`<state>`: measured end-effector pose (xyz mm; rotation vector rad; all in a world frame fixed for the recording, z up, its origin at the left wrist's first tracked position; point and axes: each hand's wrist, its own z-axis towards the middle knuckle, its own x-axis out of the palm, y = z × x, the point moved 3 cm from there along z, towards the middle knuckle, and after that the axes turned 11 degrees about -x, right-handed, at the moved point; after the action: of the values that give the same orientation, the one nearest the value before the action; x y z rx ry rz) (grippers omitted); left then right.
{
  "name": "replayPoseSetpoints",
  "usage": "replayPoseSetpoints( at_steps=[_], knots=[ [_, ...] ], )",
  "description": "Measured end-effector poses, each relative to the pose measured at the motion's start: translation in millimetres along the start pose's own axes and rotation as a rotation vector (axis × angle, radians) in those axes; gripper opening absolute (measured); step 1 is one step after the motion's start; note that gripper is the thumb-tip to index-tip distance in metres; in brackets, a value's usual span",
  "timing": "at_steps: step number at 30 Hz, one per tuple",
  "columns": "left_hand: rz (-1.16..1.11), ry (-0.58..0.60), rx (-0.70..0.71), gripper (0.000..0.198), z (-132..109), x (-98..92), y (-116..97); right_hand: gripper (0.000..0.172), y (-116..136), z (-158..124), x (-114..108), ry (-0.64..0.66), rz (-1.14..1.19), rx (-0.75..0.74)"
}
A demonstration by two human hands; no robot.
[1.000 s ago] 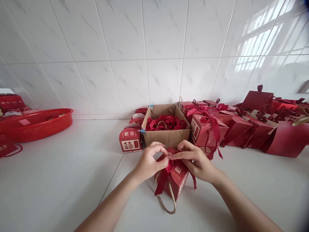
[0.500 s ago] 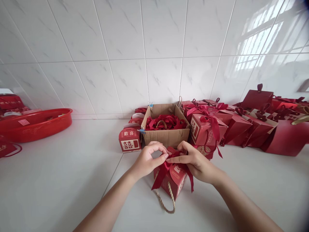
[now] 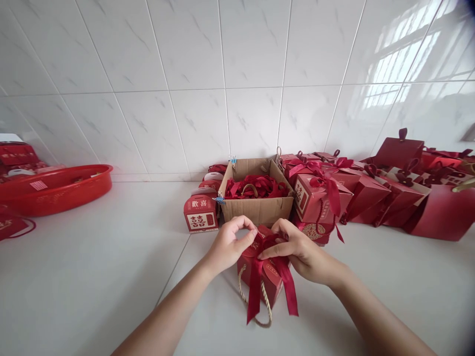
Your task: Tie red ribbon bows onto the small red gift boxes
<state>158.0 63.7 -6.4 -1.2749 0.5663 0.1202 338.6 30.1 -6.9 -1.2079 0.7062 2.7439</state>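
Observation:
A red gift box (image 3: pixel 272 277) stands on the pale counter between my hands, with a rope handle (image 3: pixel 267 301) hanging at its front. Dark red ribbon (image 3: pixel 254 291) lies over its top, and two tails drape down the front. My left hand (image 3: pixel 232 244) pinches the ribbon at the upper left of the box, thumb and index finger together. From the right, my right hand (image 3: pixel 299 249) has its fingers closed on the ribbon, the index finger pointing across the box top.
Behind the box is an open cardboard box (image 3: pixel 256 210) of red ribbons. A small red box (image 3: pixel 201 215) stands left of it. Several red boxes, one with a bow (image 3: pixel 321 198), crowd the right. A red basin (image 3: pixel 85 190) sits far left, before the tiled wall.
The ribbon tails now hang further down the front of the box. My hands have parted slightly, with my right index finger a little lower.

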Motion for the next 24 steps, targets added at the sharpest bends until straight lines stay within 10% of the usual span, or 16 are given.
replayPoseSetpoints(
  at_steps=[11, 24],
  knots=[
    [-0.098, 0.171, -0.063, 0.02, -2.4, -1.0, -3.8, 0.053, -4.1, -1.8, 2.7, -0.024, 0.04, 0.0],
    [0.157, 0.111, 0.099, 0.005, -4.9, -3.0, -5.8, 0.047, -4.8, -0.8, 3.6, -0.045, 0.037, -0.018]
  ],
)
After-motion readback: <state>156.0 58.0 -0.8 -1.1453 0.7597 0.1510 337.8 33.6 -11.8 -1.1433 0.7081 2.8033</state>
